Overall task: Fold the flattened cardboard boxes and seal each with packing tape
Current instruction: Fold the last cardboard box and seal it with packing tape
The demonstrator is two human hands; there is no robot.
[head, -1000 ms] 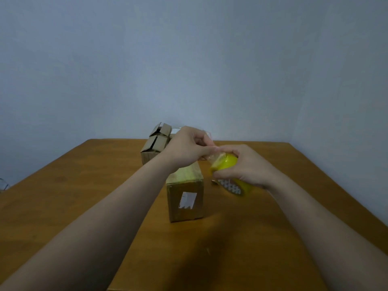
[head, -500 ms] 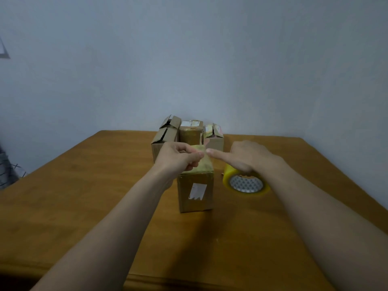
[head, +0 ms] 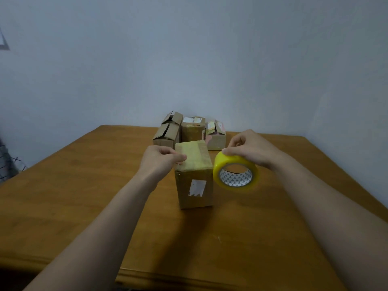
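A small upright cardboard box (head: 194, 185) stands mid-table, its top covered in yellowish tape and a torn white label on its front. My left hand (head: 160, 161) holds the box's top left edge, thumb lying on the top and fingers curled against the side. My right hand (head: 249, 149) grips the upper rim of a yellow packing tape roll (head: 236, 175) just right of the box. The roll is tilted, its patterned core facing me. Whether a strip of tape runs from roll to box is not visible.
Three more small boxes stand at the back of the wooden table (head: 84, 196): one with open flaps (head: 168, 134), a taped one (head: 192, 130), and one with pink and yellow labels (head: 216, 136). A plain wall rises behind. Checked fabric (head: 6, 164) shows at the left edge.
The tape roll went from in my right hand to lying on the table, and now my right hand grips it again, tilted. My left hand stayed at the box's top left edge.
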